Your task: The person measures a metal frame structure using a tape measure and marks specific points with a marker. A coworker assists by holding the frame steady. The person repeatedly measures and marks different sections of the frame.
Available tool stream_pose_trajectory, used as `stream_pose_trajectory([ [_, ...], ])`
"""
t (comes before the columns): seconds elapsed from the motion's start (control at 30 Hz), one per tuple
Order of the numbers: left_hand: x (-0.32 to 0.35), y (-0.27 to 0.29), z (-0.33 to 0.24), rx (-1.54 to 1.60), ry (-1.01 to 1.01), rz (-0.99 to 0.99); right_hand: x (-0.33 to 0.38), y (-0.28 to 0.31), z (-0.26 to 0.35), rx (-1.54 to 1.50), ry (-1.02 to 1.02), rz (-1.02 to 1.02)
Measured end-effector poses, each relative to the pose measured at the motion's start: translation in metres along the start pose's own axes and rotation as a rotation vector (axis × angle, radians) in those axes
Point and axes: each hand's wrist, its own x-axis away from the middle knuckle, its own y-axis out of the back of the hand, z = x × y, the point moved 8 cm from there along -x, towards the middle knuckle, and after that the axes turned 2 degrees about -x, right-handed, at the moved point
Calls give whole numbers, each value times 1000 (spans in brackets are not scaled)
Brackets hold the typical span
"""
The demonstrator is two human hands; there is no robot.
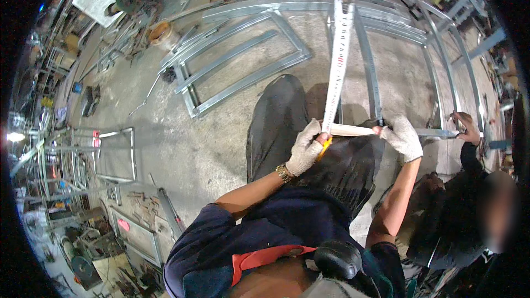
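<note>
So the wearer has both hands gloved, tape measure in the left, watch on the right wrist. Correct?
Not quite: the head view shows the watch on the left wrist. The rest is right: left hand and right hand gloved, tape measure in the left.

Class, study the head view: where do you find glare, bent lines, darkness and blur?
Head view: a lamp glares at the left rim; the metal frame has bars that curve toward the upper right rim; black fills the corners; a smooth blur hides the head of the co-worker; the tape measure shows its markings.
</note>
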Motion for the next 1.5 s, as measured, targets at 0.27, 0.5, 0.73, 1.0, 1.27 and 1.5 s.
stream_pose_trajectory([
  [0.27, 1, 0, -7, -57, -56, 35, 3, 8, 12, -48, -24, -28],
  [0.5, 1, 0, -7, -10, -33, 31, 4, 9, 18, -89, 189, -272],
  [0.73, 3, 2, -7, -70, -61, 29, 3, 2, 0, -11, -4, -87],
  [1.0, 6, 10, -1, 17, 218, 107, 5, 2, 14, -85, 123, -115],
  [1.27, 0, 48, -29, 141, 169, 66, 5, -2, 6, -163, 131, -177],
  [1.5, -63, 79, -89, -91, 48, 29, 5, 2, 9, -213, 67, -213],
])
